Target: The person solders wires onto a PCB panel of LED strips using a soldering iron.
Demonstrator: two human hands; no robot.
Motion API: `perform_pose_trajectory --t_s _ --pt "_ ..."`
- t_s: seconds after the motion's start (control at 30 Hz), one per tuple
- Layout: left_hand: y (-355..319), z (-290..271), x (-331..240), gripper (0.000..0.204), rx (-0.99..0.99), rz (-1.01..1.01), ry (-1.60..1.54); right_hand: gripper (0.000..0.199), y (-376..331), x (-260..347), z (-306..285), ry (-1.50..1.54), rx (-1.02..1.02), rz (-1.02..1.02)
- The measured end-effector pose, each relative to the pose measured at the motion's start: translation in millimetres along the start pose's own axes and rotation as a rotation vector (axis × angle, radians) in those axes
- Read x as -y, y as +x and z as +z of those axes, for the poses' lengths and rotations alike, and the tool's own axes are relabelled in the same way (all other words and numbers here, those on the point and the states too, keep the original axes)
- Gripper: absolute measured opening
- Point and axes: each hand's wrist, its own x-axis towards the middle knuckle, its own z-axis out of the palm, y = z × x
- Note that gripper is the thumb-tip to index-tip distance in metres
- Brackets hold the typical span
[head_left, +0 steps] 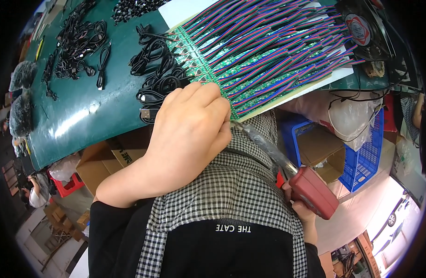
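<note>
My left hand (192,127) is closed, knuckles up, over the near left corner of a green circuit board panel (201,60). Whatever its fingers pinch is hidden beneath them. My right hand (303,209), lower right and partly hidden, grips a soldering gun (314,192) with a dark red body and a long shaft. The shaft slants up to the left, its tip close by my left fingertips. Rows of red, blue, black and green wires (278,58) run rightward from the panel. Coiled black USB cables (150,88) lie along its left side.
More black cable bundles (78,44) lie on the green tabletop (115,99). A fan-like black round object (359,30) stands beyond the wires. Below the table edge are a blue crate (361,162), a cardboard box (99,164) and a red stool (67,185). A person (36,192) is far left.
</note>
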Motion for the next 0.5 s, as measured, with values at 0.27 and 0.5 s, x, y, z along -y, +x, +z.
perform_pose_trajectory --t_s 0.27,0.5 --pt "10.5 0.7 -6.1 0.013 0.001 0.051 -0.024 0.061 15.1 33.6 -0.1 0.284 -0.168 -0.059" --pt "4.3 -7.2 -12.9 0.012 0.048 -0.017 -0.049 0.069 33.7 28.1 -20.4 0.372 -0.532 -0.402"
